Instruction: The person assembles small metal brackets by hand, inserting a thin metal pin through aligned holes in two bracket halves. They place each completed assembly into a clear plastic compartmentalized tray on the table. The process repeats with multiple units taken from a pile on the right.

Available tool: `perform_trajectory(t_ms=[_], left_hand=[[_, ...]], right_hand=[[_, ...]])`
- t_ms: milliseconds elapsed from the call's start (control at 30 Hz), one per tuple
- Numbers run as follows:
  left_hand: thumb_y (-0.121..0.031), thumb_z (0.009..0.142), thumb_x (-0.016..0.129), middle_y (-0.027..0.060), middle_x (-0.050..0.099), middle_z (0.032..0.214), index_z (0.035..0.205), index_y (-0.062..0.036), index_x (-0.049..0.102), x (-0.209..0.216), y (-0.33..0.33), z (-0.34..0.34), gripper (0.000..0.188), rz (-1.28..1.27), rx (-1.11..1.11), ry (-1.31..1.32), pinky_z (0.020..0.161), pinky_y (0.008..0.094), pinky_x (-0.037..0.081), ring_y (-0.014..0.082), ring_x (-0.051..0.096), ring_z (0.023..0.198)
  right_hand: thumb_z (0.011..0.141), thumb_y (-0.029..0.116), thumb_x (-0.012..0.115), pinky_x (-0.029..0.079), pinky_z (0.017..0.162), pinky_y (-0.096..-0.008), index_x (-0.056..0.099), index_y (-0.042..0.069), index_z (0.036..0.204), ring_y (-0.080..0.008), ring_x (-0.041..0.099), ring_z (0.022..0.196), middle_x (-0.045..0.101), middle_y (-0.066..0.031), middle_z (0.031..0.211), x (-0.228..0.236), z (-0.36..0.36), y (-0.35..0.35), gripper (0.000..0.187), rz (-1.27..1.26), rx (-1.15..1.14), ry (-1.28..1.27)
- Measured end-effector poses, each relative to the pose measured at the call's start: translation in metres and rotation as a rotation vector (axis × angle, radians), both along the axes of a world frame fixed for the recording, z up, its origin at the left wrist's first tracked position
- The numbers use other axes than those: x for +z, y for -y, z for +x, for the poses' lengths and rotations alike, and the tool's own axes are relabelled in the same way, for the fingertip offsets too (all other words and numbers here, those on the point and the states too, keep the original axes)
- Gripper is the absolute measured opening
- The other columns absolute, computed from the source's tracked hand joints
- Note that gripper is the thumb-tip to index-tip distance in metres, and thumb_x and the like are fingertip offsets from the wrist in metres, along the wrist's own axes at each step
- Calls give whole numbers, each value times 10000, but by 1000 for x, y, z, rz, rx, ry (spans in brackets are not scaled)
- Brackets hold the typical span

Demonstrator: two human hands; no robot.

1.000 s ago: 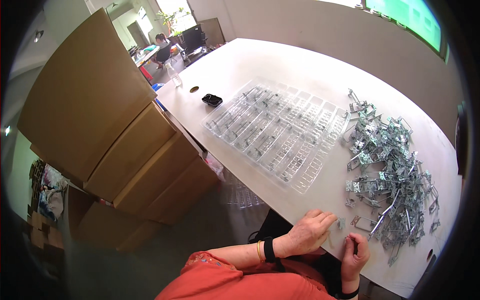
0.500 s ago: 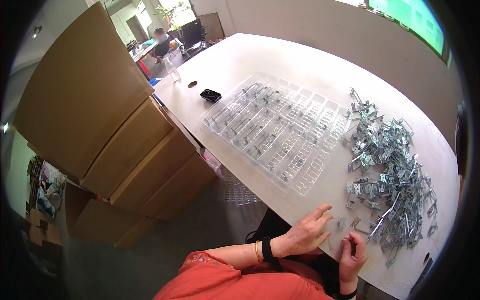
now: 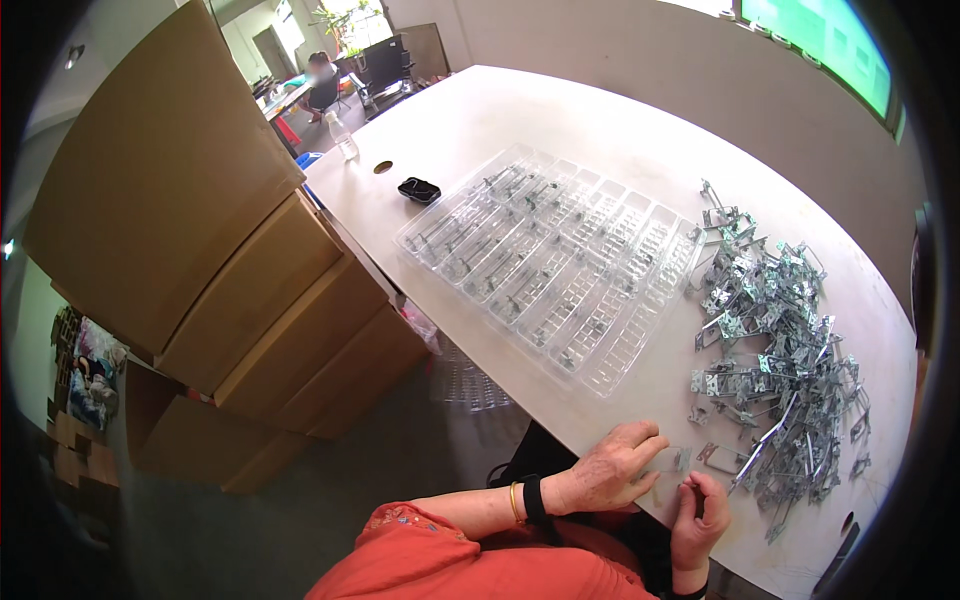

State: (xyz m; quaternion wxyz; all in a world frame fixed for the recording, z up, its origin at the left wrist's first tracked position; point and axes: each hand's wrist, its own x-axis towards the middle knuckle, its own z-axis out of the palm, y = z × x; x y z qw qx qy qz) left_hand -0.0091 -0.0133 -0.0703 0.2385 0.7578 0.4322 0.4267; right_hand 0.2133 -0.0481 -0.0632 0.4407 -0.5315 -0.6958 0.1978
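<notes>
My left hand (image 3: 612, 470) is over the table's near edge, fingers bent around one end of a small silvery metal bracket (image 3: 678, 459). Part of the bracket is covered by the fingers. To its right, my right hand (image 3: 698, 522) is closed, thumb and forefinger pinched together close to the bracket's free end. Whatever is in that pinch is too small to make out. Just beyond lies another metal bracket (image 3: 722, 457), at the edge of a tangled heap of similar metal brackets (image 3: 790, 370).
A clear plastic tray (image 3: 612, 378) with long compartments, some holding metal parts, lies mid-table. Behind it are a black dish (image 3: 419, 191) and a clear bottle (image 3: 341, 137). Stacked cardboard boxes (image 3: 250, 290) stand left of the table (image 3: 560, 100). A person (image 3: 322, 85) sits far off.
My right hand has shifted slightly up and left, its fingers drawing closer together beside the bracket. My left hand's fingers have curled in a little. The view has moved slightly.
</notes>
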Motion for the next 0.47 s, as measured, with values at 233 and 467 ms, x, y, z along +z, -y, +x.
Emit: perform_trajectory(t_ms=[233,467], left_hand=[[-129,867,794,216,615,1287,1345,-28,605,0,-3,-2,523,-17,-8,-3,1027,484,522,419,621,1187],[-133,861,798,212,618,1297,1348,-37,613,-2,-4,-2,530,-23,-11,5,1035,482,522,415,623,1195]], right_hand=[[931,-88,721,556,792,-344,697,13,1094,-251,697,863,707,-125,973,2,3,1,193,23,13,69],[899,-85,739,548,817,-381,702,20,1045,-299,687,890,704,-136,965,7,-4,-6,184,59,49,75]])
